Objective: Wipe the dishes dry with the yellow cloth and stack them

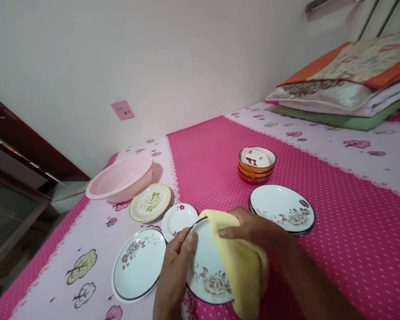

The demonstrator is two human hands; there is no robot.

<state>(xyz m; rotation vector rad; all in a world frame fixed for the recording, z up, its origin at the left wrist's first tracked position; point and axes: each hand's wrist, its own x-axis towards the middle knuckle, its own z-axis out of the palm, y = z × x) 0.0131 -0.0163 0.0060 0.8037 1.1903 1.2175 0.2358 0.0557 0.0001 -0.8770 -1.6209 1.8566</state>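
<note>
Floral plate (pixel 208 262), one, nearer my camera than the pink basin (pixel 122 180) and to its right: I have the left hand (pixel 177 258) clamped on the plate's left edge, the right hand (pixel 242 226) clamped on a yellow cloth (pixel 248 271) draped over its right side. Also listed from the basin: cream plates (pixel 150 203) just beside, small plate (pixel 180 218) farther right, round plate (pixel 140 266) nearer; well right, nested bowls (pixel 256 168) and stacked plates (pixel 280 204).

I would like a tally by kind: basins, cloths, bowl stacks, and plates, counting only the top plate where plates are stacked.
Basin: 1
Cloth: 1
Bowl stack: 1
Plates: 5 (held plate, left floral plate, small white plate, yellow-rimmed plate, right floral plate)
Total: 8
</note>
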